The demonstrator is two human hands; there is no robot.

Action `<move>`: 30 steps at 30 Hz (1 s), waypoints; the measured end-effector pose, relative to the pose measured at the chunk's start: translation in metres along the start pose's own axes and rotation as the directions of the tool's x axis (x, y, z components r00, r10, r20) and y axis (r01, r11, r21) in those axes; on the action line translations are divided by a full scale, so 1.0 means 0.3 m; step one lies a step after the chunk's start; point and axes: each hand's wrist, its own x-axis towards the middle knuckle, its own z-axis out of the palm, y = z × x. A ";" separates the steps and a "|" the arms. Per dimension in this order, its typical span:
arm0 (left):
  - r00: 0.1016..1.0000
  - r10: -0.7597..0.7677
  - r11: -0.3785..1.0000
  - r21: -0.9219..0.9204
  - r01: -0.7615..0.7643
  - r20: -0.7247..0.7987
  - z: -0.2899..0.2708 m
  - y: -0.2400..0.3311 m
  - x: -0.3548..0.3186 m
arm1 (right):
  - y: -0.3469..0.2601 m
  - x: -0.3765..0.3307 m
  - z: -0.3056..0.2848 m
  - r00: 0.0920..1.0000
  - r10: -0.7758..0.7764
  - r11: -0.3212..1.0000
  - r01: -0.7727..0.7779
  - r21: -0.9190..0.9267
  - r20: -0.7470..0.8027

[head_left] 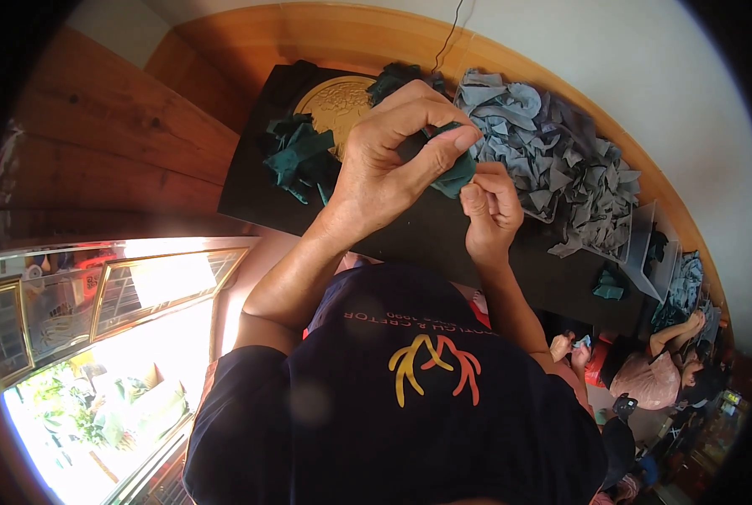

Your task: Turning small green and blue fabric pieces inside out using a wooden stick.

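Observation:
Above the black table point(376, 225), a small dark green cloth piece point(455, 178) is held up between my hands. My left hand point(393, 147) is closed, thumb and forefinger pinching the upper part of the cloth. At the cloth's lower right edge, my right hand point(491, 215) pinches with thumb and curled fingers. The left fingers cover part of the cloth. Loose dark green cloth pieces point(296, 158) lie on the table to the left, partly over a round gold embossed plate point(332, 105). Another dark green heap point(397, 82) sits behind my left hand.
Grey-blue cloth scraps point(544, 139) pile high at the back right, beside clear plastic bins point(645, 244). A small green cloth bundle point(610, 282) lies near the table's right end. Other people point(645, 379) sit further right. A wooden panel point(115, 143) stands at left.

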 end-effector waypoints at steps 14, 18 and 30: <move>0.943 -0.096 0.990 -0.071 0.125 0.319 -0.023 -0.069 0.033 | 0.025 -0.009 -0.030 0.935 0.276 0.809 -0.352 0.470 0.224; 0.931 -0.204 0.956 -0.144 0.256 0.304 0.027 -0.101 -0.046 | 0.023 -0.011 -0.012 0.944 0.284 0.821 -0.331 0.466 0.170; 0.997 -0.001 0.981 -0.195 0.015 0.075 0.056 -0.081 -0.014 | 0.011 0.017 0.021 0.972 0.199 0.851 -0.234 0.471 0.124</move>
